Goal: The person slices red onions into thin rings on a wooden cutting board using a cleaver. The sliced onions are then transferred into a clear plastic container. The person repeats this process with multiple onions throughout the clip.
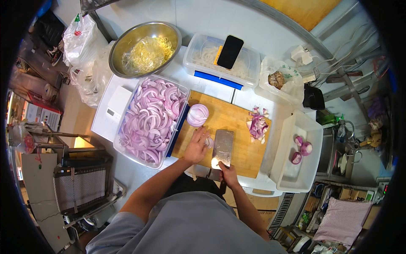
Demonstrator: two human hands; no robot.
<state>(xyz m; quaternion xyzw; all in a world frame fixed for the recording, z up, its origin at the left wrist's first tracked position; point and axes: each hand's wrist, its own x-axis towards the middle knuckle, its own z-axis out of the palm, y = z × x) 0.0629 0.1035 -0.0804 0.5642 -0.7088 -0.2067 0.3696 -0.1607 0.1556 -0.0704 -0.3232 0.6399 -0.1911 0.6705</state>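
My right hand (229, 175) grips the handle of a cleaver (224, 146), whose broad blade lies over the wooden cutting board (242, 123). Just left of the blade, my left hand (196, 150) is spread low over the board beside a small piece of cut red onion (209, 142); whether it holds the piece, I cannot tell. Beyond its fingertips sits a peeled onion half (198, 115). Onion skins and trimmings (258, 124) are heaped at the board's right side. Left of the board, a plastic container is full of sliced red onion (152, 119).
A white tub (280, 152) with several red onions stands at the right. Behind the board are a lidded plastic box (193, 50) with a phone (230, 51) on top, and a steel bowl (113, 60) of yellow noodles. A digital scale (119, 98) lies at the left.
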